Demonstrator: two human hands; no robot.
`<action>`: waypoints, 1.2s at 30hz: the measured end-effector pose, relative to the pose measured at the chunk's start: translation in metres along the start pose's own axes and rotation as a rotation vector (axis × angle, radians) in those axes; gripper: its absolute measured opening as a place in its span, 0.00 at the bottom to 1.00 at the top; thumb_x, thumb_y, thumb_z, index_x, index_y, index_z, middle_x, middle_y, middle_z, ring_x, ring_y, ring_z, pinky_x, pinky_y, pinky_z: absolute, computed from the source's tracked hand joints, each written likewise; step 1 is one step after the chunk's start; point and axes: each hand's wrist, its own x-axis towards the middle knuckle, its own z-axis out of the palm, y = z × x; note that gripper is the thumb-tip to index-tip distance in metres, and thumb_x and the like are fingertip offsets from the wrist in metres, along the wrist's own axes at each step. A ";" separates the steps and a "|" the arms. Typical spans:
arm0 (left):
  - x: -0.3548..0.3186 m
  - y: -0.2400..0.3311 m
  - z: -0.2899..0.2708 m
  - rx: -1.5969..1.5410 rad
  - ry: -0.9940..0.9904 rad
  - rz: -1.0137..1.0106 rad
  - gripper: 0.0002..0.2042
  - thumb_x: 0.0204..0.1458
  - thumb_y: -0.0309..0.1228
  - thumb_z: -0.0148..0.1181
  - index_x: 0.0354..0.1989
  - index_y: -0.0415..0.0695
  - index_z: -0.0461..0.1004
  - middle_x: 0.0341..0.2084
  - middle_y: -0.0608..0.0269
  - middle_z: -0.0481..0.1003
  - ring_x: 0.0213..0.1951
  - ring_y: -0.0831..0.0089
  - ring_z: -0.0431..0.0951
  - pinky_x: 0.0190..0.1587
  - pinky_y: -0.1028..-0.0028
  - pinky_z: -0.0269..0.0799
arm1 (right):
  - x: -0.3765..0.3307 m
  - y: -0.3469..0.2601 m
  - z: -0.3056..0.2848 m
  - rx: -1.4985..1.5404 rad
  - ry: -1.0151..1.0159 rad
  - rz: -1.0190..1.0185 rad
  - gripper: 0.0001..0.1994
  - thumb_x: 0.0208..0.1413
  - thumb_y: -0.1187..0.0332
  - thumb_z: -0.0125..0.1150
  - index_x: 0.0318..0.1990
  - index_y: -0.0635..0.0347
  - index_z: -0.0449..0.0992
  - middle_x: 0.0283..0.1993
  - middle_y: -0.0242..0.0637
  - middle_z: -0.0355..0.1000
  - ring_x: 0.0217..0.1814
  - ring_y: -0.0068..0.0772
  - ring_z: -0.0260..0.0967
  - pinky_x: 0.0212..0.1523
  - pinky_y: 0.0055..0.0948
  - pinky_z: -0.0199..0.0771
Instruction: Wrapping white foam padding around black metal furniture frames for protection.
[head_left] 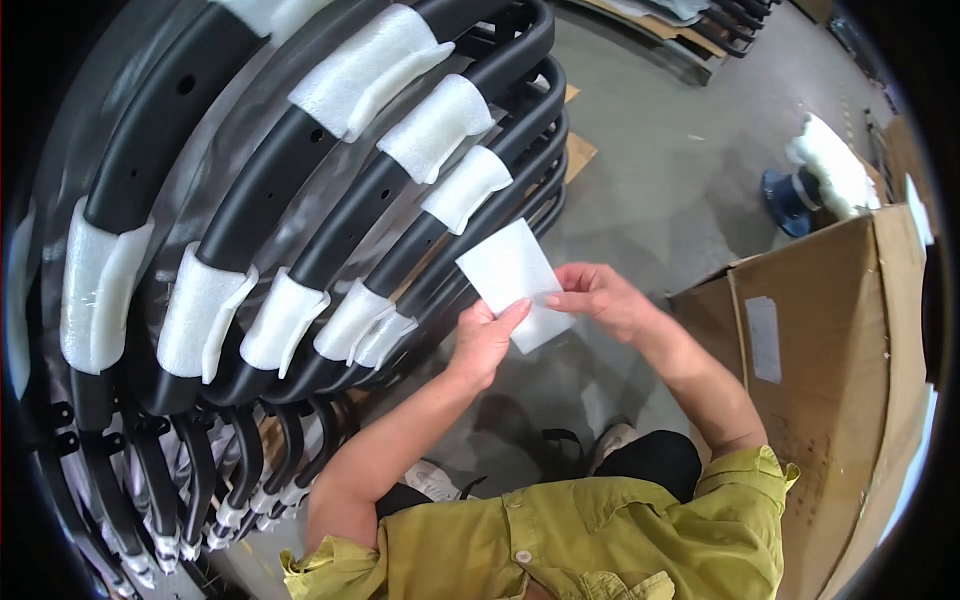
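A small white rectangular sheet [506, 262] is held up between my two hands, tilted, with its face blank. Whether it is paper or thin foam I cannot tell. My left hand [482, 342] pinches its lower left edge, thumb on top. On the opposite edge, the thumb and fingers of my right hand [602, 298] are closed on the sheet too. Just beyond and to the left stand black bent metal tubes [345, 225], stacked in a row. White foam wraps [437, 128] cover parts of them.
A large cardboard box [815, 330] with a pale label stands close on my right. Behind it are a dark blue spool-like object [788, 203] and a bundle of white material [832, 165]. More black tubes [730, 25] lie on a pallet at the far right.
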 end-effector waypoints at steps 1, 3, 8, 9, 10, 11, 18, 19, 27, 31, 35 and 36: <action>0.000 0.000 -0.002 0.020 0.045 -0.002 0.12 0.47 0.27 0.54 0.40 0.36 0.67 0.34 0.62 0.73 0.35 0.76 0.71 0.40 0.76 0.65 | 0.010 0.014 -0.001 0.022 -0.034 -0.005 0.14 0.43 0.71 0.61 0.39 0.63 0.69 0.34 0.32 0.69 0.35 0.23 0.66 0.40 0.21 0.65; -0.005 0.013 -0.004 0.382 0.103 0.191 0.13 0.46 0.27 0.54 0.41 0.36 0.67 0.34 0.59 0.72 0.34 0.71 0.72 0.40 0.75 0.65 | 0.024 0.040 -0.009 0.172 0.081 0.048 0.11 0.45 0.71 0.58 0.37 0.66 0.69 0.32 0.33 0.70 0.36 0.24 0.66 0.38 0.22 0.65; -0.006 0.068 -0.014 1.553 0.213 0.893 0.14 0.49 0.26 0.47 0.44 0.34 0.63 0.40 0.47 0.68 0.42 0.55 0.67 0.45 0.65 0.61 | 0.062 0.062 -0.054 0.113 0.017 0.020 0.09 0.47 0.73 0.54 0.38 0.65 0.70 0.34 0.34 0.70 0.35 0.24 0.67 0.39 0.25 0.66; 0.000 0.066 -0.008 1.677 0.226 0.845 0.14 0.49 0.26 0.46 0.44 0.33 0.63 0.40 0.45 0.67 0.43 0.53 0.67 0.45 0.63 0.61 | 0.074 0.055 -0.052 0.056 -0.002 -0.011 0.10 0.47 0.73 0.53 0.38 0.65 0.70 0.34 0.33 0.70 0.36 0.24 0.67 0.39 0.25 0.65; 0.007 0.064 -0.003 1.622 0.278 0.700 0.16 0.52 0.32 0.43 0.43 0.32 0.63 0.37 0.40 0.67 0.43 0.49 0.67 0.44 0.60 0.61 | 0.085 0.050 -0.051 -0.003 -0.015 -0.041 0.10 0.47 0.74 0.53 0.39 0.66 0.70 0.34 0.33 0.70 0.36 0.23 0.66 0.39 0.24 0.65; 0.017 0.069 -0.002 1.618 0.336 0.392 0.18 0.53 0.36 0.39 0.42 0.31 0.63 0.35 0.38 0.68 0.42 0.47 0.66 0.44 0.60 0.60 | 0.094 0.044 -0.050 -0.006 -0.099 -0.152 0.10 0.47 0.75 0.53 0.39 0.67 0.70 0.34 0.32 0.70 0.36 0.22 0.65 0.39 0.23 0.64; 0.067 0.060 -0.015 1.365 0.504 0.149 0.28 0.52 0.51 0.28 0.52 0.42 0.58 0.47 0.43 0.63 0.50 0.47 0.60 0.49 0.61 0.58 | 0.128 0.025 -0.039 -0.018 -0.104 -0.319 0.08 0.43 0.74 0.56 0.33 0.65 0.72 0.28 0.31 0.70 0.33 0.22 0.65 0.36 0.22 0.64; 0.067 0.058 -0.016 1.391 0.473 0.252 0.29 0.51 0.53 0.29 0.53 0.44 0.58 0.48 0.45 0.62 0.50 0.48 0.60 0.49 0.61 0.57 | 0.125 0.030 -0.041 0.066 -0.058 -0.262 0.08 0.42 0.73 0.57 0.32 0.64 0.72 0.28 0.31 0.70 0.32 0.22 0.65 0.35 0.22 0.64; 0.061 0.052 0.001 1.523 0.776 0.316 0.21 0.50 0.46 0.43 0.41 0.42 0.70 0.33 0.50 0.72 0.38 0.55 0.72 0.40 0.67 0.65 | 0.095 0.056 -0.034 0.339 -0.011 0.015 0.08 0.46 0.68 0.56 0.34 0.61 0.70 0.30 0.34 0.70 0.29 0.24 0.68 0.31 0.22 0.69; 0.060 0.030 -0.014 1.353 0.650 0.973 0.09 0.47 0.29 0.53 0.35 0.41 0.73 0.28 0.55 0.74 0.31 0.62 0.74 0.34 0.70 0.67 | 0.098 0.047 -0.029 0.380 0.069 -0.114 0.07 0.49 0.68 0.53 0.33 0.62 0.68 0.29 0.35 0.69 0.28 0.26 0.68 0.29 0.22 0.70; 0.049 0.031 -0.011 1.278 0.426 1.098 0.08 0.43 0.22 0.53 0.34 0.39 0.71 0.33 0.55 0.72 0.37 0.59 0.72 0.39 0.67 0.67 | 0.106 0.033 -0.021 0.317 0.090 -0.199 0.07 0.52 0.68 0.50 0.33 0.64 0.67 0.27 0.36 0.68 0.26 0.26 0.68 0.25 0.23 0.71; 0.049 0.034 -0.009 1.276 0.421 1.100 0.08 0.43 0.22 0.53 0.34 0.39 0.71 0.33 0.55 0.72 0.37 0.59 0.72 0.39 0.67 0.67 | 0.108 0.033 -0.021 0.317 0.095 -0.201 0.07 0.52 0.68 0.50 0.33 0.64 0.67 0.27 0.36 0.68 0.26 0.26 0.68 0.25 0.23 0.71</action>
